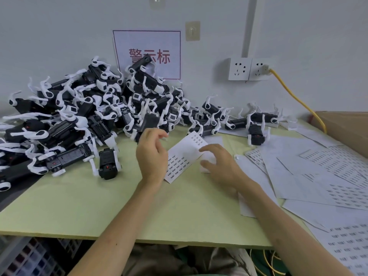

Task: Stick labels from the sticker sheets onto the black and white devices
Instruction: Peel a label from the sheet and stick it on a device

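- Lying on the green table (79,206), the sticker sheet (185,154) sits between both hands. Its left edge is hidden behind the left hand (152,154), whose curled, blurred fingers leave its grip unclear.
- The right hand (219,162) rests loosely spread fingers on the sheet's right edge.
- Black and white devices (79,108) are piled just behind.
- The wall sign (147,54) reads "警示标"; the label print is illegible.

Your left hand (152,156), right hand (221,166): bare. Forearms (111,226) behind them uncovered to frame edge. Below the wrists: grey-brown clothing (155,259), green trim.
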